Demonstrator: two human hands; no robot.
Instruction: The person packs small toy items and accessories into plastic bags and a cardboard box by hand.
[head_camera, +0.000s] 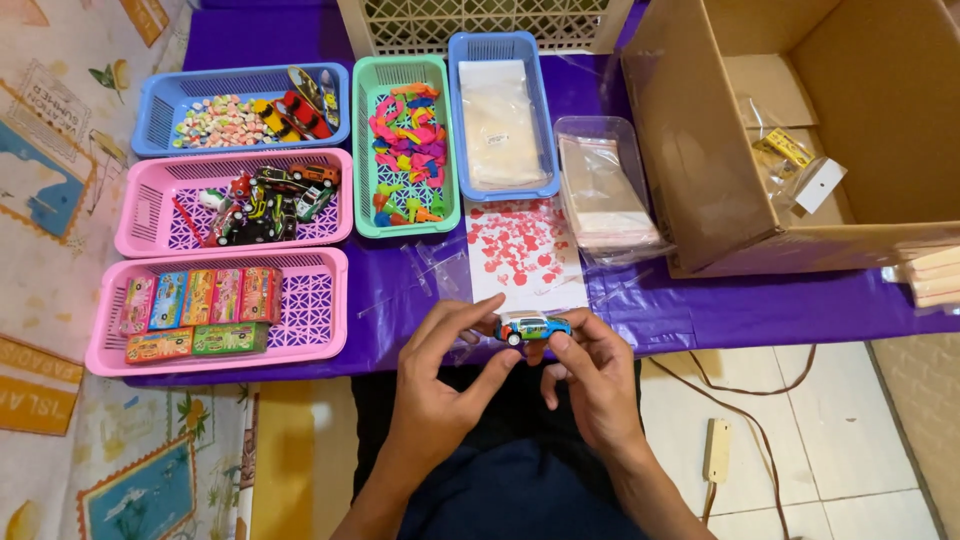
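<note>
a: head view. we log a small toy car (531, 327), blue and white with dark wheels, held in the air just over the near edge of the purple table cover (700, 310), in front of a white bag with red hearts (525, 255).

b: grip state? we see the left hand (440, 385) with thumb and forefinger pressed on the car's front end, other fingers loosely spread. the right hand (595, 385) pinches the rear end from below, fingers curled under.

a: handling, our judgement: light, stiff, hard body, likely smooth and a little slippery; wheels roll, so we would take it by the body sides or the two ends, not by the wheels. small parts could snap if squeezed hard.

b: pose: both forearms come up from the lap, wrists bent inward, palms half facing each other, car level between them.

a: around it we note a pink basket (130, 345) with coloured boxes at left, another pink basket (140, 205) with more toy cars behind it, a green basket (368, 140) of bright small pieces, and a cardboard box (700, 170) at right.
</note>
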